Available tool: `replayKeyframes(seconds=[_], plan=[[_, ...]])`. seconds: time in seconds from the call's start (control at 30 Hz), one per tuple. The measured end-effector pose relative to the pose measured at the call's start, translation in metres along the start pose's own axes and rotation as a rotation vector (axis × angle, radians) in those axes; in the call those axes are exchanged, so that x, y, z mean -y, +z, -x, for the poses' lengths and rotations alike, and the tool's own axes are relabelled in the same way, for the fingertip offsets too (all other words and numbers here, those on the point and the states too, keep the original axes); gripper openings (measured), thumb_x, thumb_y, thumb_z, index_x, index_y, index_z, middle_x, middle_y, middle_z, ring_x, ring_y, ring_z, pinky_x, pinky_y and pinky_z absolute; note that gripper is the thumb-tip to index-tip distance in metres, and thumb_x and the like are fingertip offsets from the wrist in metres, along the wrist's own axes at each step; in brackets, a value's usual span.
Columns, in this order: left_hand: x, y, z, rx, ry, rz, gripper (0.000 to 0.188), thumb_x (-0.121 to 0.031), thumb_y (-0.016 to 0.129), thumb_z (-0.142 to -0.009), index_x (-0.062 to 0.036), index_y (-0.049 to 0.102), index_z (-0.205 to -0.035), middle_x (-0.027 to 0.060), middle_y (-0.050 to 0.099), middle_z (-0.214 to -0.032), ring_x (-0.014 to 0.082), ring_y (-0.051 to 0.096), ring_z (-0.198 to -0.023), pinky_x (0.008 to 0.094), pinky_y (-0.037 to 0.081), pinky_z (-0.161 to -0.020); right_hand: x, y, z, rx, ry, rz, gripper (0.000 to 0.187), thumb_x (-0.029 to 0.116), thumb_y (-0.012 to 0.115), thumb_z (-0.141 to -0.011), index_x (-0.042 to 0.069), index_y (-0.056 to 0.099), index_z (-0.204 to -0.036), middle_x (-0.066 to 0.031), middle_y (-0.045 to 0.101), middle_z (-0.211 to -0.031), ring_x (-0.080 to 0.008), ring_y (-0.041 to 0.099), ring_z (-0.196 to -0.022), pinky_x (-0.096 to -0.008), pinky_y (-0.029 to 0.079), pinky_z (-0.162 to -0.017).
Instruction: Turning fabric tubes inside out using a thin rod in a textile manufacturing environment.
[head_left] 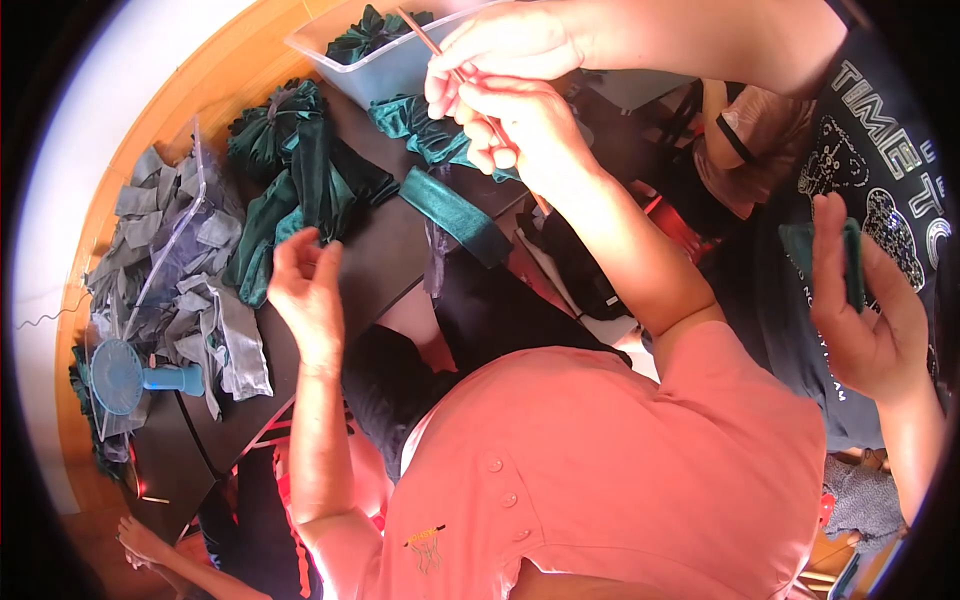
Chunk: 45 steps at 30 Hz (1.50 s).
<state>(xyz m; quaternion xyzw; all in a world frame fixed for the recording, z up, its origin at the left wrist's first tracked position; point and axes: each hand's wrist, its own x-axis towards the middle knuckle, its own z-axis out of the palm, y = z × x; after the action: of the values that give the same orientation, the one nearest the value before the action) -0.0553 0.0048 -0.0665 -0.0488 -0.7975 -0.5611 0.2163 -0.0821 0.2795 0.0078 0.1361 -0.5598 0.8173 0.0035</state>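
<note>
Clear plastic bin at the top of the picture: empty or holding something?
Not empty: gathered dark green velvet shows inside the bin, behind its near rim. How full it is, I cannot tell.

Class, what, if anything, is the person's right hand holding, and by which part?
The right hand holds a thin brown stick by its lower part; whether a co-worker's hand also grips it cannot be told.

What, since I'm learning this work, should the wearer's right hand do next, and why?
Probably hold the slim brown rod steady until the co-worker's hand is clear: the right hand grips the rod's lower part, while the co-worker's hand sits close to its middle, so pulling now might knock it.
</note>
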Motion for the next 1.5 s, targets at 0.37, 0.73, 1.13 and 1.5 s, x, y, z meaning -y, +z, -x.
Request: replayKeyframes(seconds=[0.37,0.73,1.13,1.5], plan=[[0.011,0.02,0.031,0.214,-0.015,0.168,0.013,0.003,0.067,-0.08,-0.0008,0.065,-0.093,-0.0041,0.053,-0.072,0.0031,0.047,-0.065,0.0184,0.039,-0.059,-0.008,-0.02,0.038,-0.174,0.059,0.022,0.021,0.025,0.059,-0.093,0.007,0.057,-0.082,-0.0026,0.053,-0.062,-0.0184,0.058,-0.05,-0.0238,0.038,-0.042],[0.019,0.02,0.034,0.201,-0.012,0.379,0.016,0.008,0.065,-0.081,0.0008,0.064,-0.095,-0.0016,0.056,-0.08,0.0051,0.05,-0.07,0.0189,0.042,-0.067,-0.162,-0.041,0.159,-0.16,0.349,0.25,0.025,0.02,0.074,-0.081,0.004,0.058,-0.071,-0.0014,0.052,-0.055,-0.0086,0.048,-0.044,-0.0243,0.037,-0.042],[0.013,0.02,0.036,0.181,0.055,0.25,0.014,0.004,0.067,-0.081,0.0018,0.064,-0.095,-0.0006,0.053,-0.076,0.0066,0.047,-0.066,0.0206,0.04,-0.061,-0.195,-0.056,0.157,-0.263,0.424,0.215,0.024,0.018,0.073,-0.082,0.004,0.056,-0.071,-0.0036,0.052,-0.056,-0.0127,0.047,-0.043,-0.0288,0.036,-0.04],[0.024,0.022,0.036,0.14,0.067,0.254,0.016,0.002,0.069,-0.08,-0.0008,0.066,-0.096,-0.004,0.054,-0.077,0.0039,0.042,-0.065,0.018,0.035,-0.059,-0.205,-0.063,0.158,-0.27,0.413,0.086,0.023,0.014,0.073,-0.082,0.004,0.055,-0.071,-0.0048,0.052,-0.057,-0.014,0.049,-0.043,-0.0282,0.037,-0.039]])
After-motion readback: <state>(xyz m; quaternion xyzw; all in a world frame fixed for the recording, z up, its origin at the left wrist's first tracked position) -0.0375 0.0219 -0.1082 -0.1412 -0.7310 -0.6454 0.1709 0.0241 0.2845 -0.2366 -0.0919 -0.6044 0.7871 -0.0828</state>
